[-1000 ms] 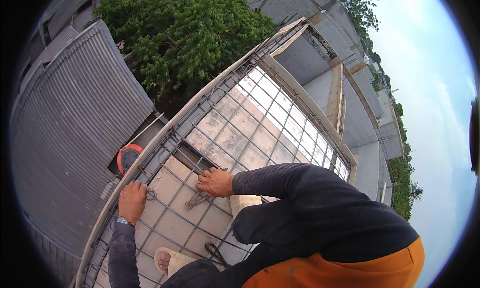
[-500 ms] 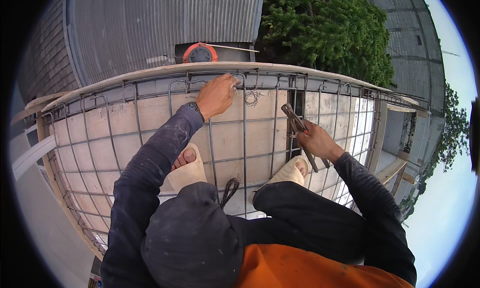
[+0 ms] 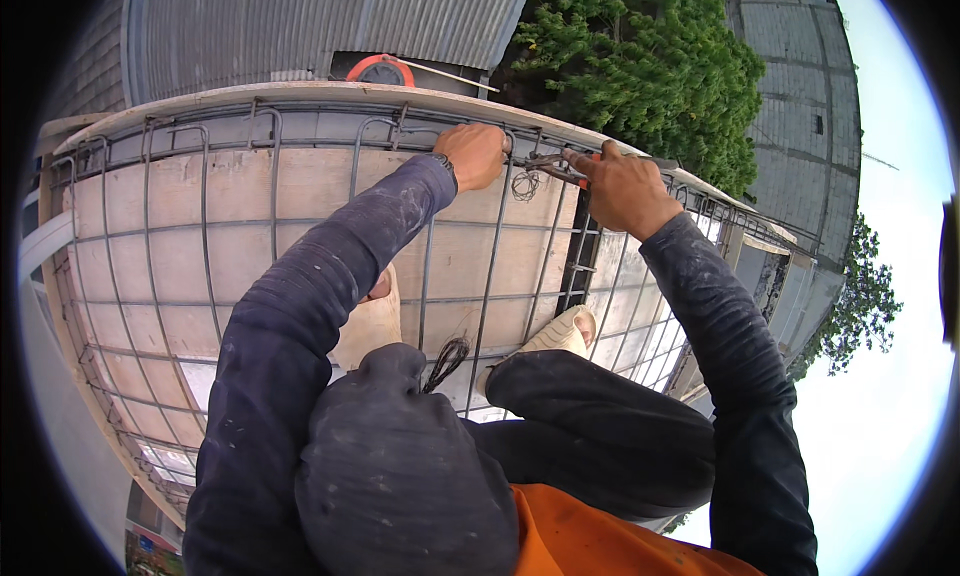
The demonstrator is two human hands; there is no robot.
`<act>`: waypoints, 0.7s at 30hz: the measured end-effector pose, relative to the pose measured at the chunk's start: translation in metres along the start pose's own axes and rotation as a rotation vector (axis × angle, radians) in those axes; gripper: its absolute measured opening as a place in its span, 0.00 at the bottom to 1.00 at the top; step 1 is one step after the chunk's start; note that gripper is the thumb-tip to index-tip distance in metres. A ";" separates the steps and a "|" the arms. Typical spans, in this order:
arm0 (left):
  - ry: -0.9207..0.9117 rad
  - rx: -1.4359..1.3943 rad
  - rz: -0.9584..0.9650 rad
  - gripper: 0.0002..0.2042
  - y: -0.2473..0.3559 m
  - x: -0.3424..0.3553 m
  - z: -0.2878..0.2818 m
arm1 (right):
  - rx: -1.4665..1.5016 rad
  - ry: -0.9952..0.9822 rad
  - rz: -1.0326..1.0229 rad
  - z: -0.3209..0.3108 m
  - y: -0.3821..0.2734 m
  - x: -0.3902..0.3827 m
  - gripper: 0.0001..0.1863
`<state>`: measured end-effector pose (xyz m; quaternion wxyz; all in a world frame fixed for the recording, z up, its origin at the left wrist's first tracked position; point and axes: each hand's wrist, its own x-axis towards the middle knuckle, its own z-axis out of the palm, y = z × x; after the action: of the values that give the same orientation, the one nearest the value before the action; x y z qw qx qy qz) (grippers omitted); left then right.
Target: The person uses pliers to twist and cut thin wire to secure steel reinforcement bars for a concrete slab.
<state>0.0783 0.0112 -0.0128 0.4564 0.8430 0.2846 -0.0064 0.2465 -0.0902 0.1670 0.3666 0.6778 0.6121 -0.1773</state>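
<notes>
My left hand [image 3: 472, 156] is closed at the top bars of a rebar grid [image 3: 485, 296]; what its fingertips grip is hidden. Just right of it, my right hand [image 3: 627, 191] grips pincers with orange-red handles [image 3: 582, 181], their metal jaws at the edge bars beside my left fingers. A small loop of thin wire [image 3: 524, 186] hangs below the jaws, and a dark bundle of wire [image 3: 447, 361] lies lower down between my feet.
I crouch on pale plywood panels [image 3: 145, 256] with my sandalled feet [image 3: 550, 341] among the bars. A board edge [image 3: 240, 95] runs along the top; beyond are a corrugated roof [image 3: 240, 31], an orange-red round object [image 3: 380, 71], a leafy tree [image 3: 640, 76] and a grey block wall [image 3: 800, 106].
My right hand has lifted the pincers to the edge bars beside my left hand, after being lower and further from it. The view has swung round from the side to face the edge squarely.
</notes>
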 end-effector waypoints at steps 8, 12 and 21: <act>-0.025 0.016 0.002 0.12 -0.002 0.006 -0.005 | -0.240 0.117 -0.105 -0.022 -0.017 0.006 0.29; 0.000 -0.010 -0.017 0.12 0.000 0.005 -0.003 | -0.327 0.064 -0.107 -0.026 -0.027 0.017 0.28; 0.006 -0.001 -0.022 0.11 -0.001 0.006 0.000 | -0.426 0.038 -0.106 -0.014 -0.034 0.024 0.28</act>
<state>0.0822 0.0145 -0.0154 0.4560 0.8395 0.2953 -0.0089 0.2153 -0.0638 0.1505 0.4801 0.5553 0.6772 -0.0503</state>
